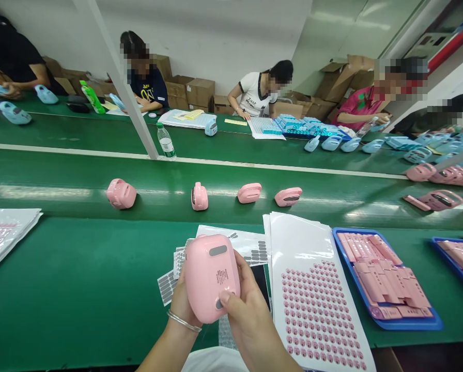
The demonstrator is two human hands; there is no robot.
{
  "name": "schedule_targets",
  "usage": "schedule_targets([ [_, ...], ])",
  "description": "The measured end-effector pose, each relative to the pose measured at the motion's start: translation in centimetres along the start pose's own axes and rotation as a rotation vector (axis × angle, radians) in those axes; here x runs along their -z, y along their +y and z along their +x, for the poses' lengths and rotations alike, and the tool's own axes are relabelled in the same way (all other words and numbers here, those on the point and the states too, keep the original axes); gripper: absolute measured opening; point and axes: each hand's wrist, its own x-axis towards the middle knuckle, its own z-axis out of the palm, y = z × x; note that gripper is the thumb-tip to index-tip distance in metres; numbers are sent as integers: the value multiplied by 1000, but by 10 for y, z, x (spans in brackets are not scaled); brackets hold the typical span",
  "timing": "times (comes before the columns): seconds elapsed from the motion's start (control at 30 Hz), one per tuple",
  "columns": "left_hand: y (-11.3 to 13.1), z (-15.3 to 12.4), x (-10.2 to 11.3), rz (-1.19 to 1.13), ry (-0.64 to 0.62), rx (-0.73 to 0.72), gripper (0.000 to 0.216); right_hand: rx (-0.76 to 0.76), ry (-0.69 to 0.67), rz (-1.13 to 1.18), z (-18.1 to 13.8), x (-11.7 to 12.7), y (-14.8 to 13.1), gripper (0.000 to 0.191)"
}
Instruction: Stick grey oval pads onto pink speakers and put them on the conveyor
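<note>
Both of my hands hold a rounded pink plastic device (206,268) above the near edge of the green bench. Its face toward me carries small printed text and two grey oval pads, one near the top and one at the lower right. My left hand (183,299), with a silver bangle at the wrist, is wrapped round the left side, fingers mostly hidden. My right hand (249,297) grips the right side, its thumb pressed by the lower grey pad. Behind the device lie sheets of grey oval stickers (167,287), partly covered by it.
Sheets of round pink stickers (317,310) lie at my right, beside a blue tray (413,324) of pink parts. Several pink devices (122,194) sit along the belt (161,201). Across it, people work with light-blue devices (332,143). A white post (126,88) stands by a water bottle (165,140).
</note>
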Motion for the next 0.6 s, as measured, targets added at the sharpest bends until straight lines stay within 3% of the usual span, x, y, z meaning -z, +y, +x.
schedule_targets([
  [0.17, -3, -1, 4, 59, 149, -30, 61, -3, 55, 1, 2, 1, 8, 71],
  [0.37, -3, -1, 4, 34, 126, -27, 65, 47, 8, 20, 4, 4, 12, 76],
  [0.6, 8, -11, -9, -59, 13, 88, 25, 84, -110, 48, 1, 4, 14, 79],
])
